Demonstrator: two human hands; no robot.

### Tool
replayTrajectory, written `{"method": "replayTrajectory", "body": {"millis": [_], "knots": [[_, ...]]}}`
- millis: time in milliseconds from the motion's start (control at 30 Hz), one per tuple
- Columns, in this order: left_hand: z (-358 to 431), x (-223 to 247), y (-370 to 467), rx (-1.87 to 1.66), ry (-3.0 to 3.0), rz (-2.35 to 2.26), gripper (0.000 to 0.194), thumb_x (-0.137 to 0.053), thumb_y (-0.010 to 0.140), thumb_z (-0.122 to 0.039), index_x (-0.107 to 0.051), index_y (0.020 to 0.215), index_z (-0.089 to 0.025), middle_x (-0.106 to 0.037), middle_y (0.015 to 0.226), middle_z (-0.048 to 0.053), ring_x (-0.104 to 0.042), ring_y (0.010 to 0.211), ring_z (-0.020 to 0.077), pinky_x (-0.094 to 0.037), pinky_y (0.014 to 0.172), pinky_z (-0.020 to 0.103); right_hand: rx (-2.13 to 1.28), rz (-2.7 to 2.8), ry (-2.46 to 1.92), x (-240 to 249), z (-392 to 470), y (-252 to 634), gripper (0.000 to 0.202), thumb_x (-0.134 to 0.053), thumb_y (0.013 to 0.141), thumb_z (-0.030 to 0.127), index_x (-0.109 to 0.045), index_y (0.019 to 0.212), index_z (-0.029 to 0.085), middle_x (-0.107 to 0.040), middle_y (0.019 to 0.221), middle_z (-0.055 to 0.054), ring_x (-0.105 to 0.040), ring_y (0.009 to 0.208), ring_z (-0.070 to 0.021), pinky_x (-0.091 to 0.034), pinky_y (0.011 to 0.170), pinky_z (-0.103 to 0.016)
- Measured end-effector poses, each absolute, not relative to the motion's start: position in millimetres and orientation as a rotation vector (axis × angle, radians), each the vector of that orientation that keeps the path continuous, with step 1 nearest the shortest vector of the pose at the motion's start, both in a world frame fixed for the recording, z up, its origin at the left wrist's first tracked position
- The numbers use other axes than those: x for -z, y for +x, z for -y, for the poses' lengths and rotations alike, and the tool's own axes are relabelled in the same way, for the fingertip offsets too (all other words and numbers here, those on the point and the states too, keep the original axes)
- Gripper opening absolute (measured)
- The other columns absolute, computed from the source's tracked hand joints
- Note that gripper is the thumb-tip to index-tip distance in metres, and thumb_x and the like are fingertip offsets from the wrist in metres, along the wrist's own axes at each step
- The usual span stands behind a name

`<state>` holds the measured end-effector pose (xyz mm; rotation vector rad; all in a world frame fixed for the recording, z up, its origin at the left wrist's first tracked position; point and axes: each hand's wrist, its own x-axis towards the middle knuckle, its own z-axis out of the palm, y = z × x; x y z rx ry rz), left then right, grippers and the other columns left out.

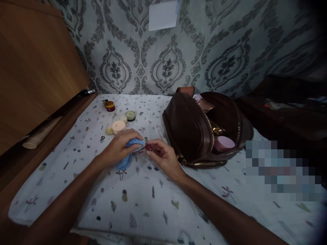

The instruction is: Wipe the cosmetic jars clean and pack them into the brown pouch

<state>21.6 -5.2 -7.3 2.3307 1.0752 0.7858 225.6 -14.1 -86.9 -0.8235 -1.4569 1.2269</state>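
A blue cloth [124, 162] is bunched in my left hand [122, 144], its fingers closed round it. My right hand [163, 157] pinches a small dark red item [148, 147] between thumb and fingers; its kind is too small to tell. The cloth's edge meets this red item between my hands. Just beyond my left hand lie a cream round container [119, 126], a green-topped jar [130, 116] and a red jar with a gold lid [109, 106]. To the right of my right hand stands an unzipped brown leather bag [186, 129].
The patterned white sheet [138, 204] spreads under everything. Inside the bag shows a pink round lid [224, 143]. A wooden cabinet [38, 68] borders the left, with a beige tube [38, 137] on its ledge. Patterned wallpaper [140, 51] rises behind. A blurred patch covers the right side.
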Motion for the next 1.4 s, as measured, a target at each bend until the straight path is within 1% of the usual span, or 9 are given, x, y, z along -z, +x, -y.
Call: {"method": "replayTrajectory", "body": {"millis": [233, 333, 467, 533, 667, 800, 933, 1133, 1400], "knots": [[2.0, 10.9, 14.2, -0.368, 2.373, -1.119, 0.016, -0.053, 0.096, -0.032, -0.061, 0.089, -0.020, -0.062, 0.092, 0.001, -0.058, 0.085, 0.0165, -0.039, 0.075, 0.027, -1.265, 1.400, -0.846, 88.5, 10.9, 227.4, 0.029, -0.079, 0.078, 0.042, -0.068, 0.096, 0.022, -0.069, 0.088, -0.002, -0.065, 0.083, -0.0166, -0.053, 0.077, -0.030], [-3.7, 6.3, 1.7, -0.162, 2.308, -1.140, 0.013, -0.054, 0.093, -0.030, -0.060, 0.088, -0.021, -0.062, 0.089, 0.000, -0.057, 0.084, 0.0171, -0.037, 0.072, 0.026, -1.192, 1.432, -0.875, 86.4, 10.8, 228.5, 0.024, -0.077, 0.080, 0.042, -0.070, 0.090, 0.022, -0.067, 0.082, -0.002, -0.061, 0.075, -0.0154, -0.051, 0.071, -0.029], [-9.7, 3.6, -10.4, 0.021, 2.250, -1.177, 0.008, -0.055, 0.089, -0.027, -0.059, 0.087, -0.021, -0.061, 0.087, -0.001, -0.056, 0.081, 0.0172, -0.036, 0.068, 0.025, -1.111, 1.473, -0.881, 84.6, 12.1, 227.4, 0.017, -0.076, 0.081, 0.037, -0.073, 0.087, 0.023, -0.067, 0.087, -0.003, -0.063, 0.081, -0.0166, -0.052, 0.075, -0.030], [-9.1, 1.3, -10.1, -0.016, 2.229, -1.191, 0.011, -0.055, 0.090, -0.030, -0.059, 0.087, -0.021, -0.060, 0.085, -0.001, -0.056, 0.079, 0.0167, -0.037, 0.067, 0.025, -1.114, 1.477, -0.869, 84.5, 12.7, 226.6, 0.016, -0.074, 0.081, 0.034, -0.073, 0.092, 0.023, -0.069, 0.091, -0.003, -0.065, 0.085, -0.0173, -0.053, 0.077, -0.031], [0.2, -3.4, 5.0, -0.375, 2.263, -1.181, 0.023, -0.051, 0.095, -0.040, -0.062, 0.090, -0.020, -0.062, 0.086, 0.000, -0.056, 0.081, 0.0166, -0.040, 0.072, 0.026, -1.134, 1.490, -0.835, 85.6, 14.1, 226.1, 0.028, -0.074, 0.080, 0.026, -0.070, 0.108, 0.025, -0.071, 0.097, -0.002, -0.067, 0.088, -0.0169, -0.054, 0.081, -0.032], [7.3, 0.6, 19.5, -0.559, 2.285, -1.094, 0.022, -0.052, 0.096, -0.038, -0.062, 0.092, -0.020, -0.063, 0.088, 0.000, -0.057, 0.082, 0.0155, -0.040, 0.077, 0.026, -1.120, 1.549, -0.780, 86.3, 16.0, 225.7, 0.030, -0.073, 0.080, 0.021, -0.070, 0.110, 0.026, -0.072, 0.104, -0.003, -0.066, 0.089, -0.0163, -0.054, 0.083, -0.032], [-0.5, 7.3, 10.3, -0.363, 2.222, -1.105, 0.018, -0.055, 0.093, -0.036, -0.061, 0.090, -0.020, -0.060, 0.086, -0.001, -0.055, 0.081, 0.0153, -0.038, 0.073, 0.025, -1.099, 1.570, -0.814, 85.6, 16.4, 225.9, 0.021, -0.073, 0.081, 0.024, -0.072, 0.103, 0.025, -0.069, 0.097, -0.002, -0.066, 0.087, -0.0166, -0.055, 0.080, -0.031], [-16.6, 7.2, -15.9, -0.096, 2.025, -1.048, 0.025, -0.060, 0.087, -0.041, -0.053, 0.079, -0.019, -0.050, 0.072, -0.004, -0.047, 0.067, 0.0128, -0.034, 0.061, 0.023, -1.122, 1.536, -0.857, 84.5, 15.4, 226.8, 0.017, -0.077, 0.081, 0.034, -0.074, 0.094, 0.024, -0.067, 0.092, -0.003, -0.067, 0.086, -0.0168, -0.055, 0.080, -0.032], [-19.8, 10.2, -18.2, -0.105, 2.028, -1.065, 0.032, -0.055, 0.091, -0.050, -0.057, 0.085, -0.018, -0.050, 0.076, -0.002, -0.048, 0.070, 0.0136, -0.036, 0.063, 0.023, -1.200, 1.510, -0.818, 80.5, 14.9, 227.5, 0.022, -0.078, 0.080, 0.035, -0.076, 0.099, 0.026, -0.073, 0.097, -0.003, -0.069, 0.091, -0.0184, -0.057, 0.084, -0.035]]}}
